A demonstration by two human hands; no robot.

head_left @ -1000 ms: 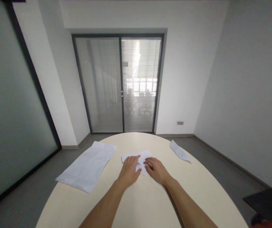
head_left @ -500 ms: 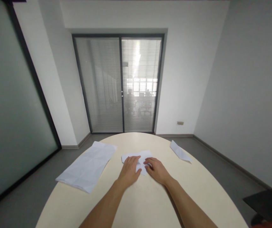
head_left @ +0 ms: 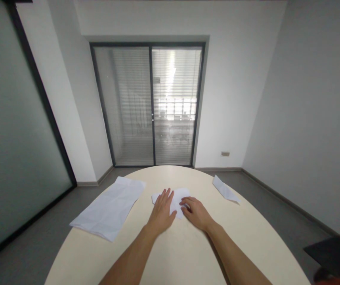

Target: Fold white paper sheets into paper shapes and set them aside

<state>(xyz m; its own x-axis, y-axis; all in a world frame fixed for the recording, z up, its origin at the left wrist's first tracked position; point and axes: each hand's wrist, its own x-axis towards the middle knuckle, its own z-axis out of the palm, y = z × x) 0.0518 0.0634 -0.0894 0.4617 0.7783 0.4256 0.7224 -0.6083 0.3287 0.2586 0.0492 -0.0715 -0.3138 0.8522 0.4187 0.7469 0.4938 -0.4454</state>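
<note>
A small folded white sheet of paper [head_left: 177,200] lies on the pale round table [head_left: 176,253], partly covered by both hands. My left hand [head_left: 161,211] lies flat over its left part, open, the fingers stretched forward and the thumb pointing right. At the paper's right edge, my right hand [head_left: 198,213] is curled, with thumb and fingertips close together on the paper. The exact grip of those fingertips is partly hidden.
A larger creased white sheet [head_left: 110,208] rests at the table's left edge. Near the right edge lies a narrow folded piece of paper [head_left: 226,190]. A dark chair [head_left: 335,253] stands at lower right, and a glazed door [head_left: 152,107] is beyond the table.
My left hand's fingers have straightened and reach further forward, lying flatter on the paper. The right hand has kept its place.
</note>
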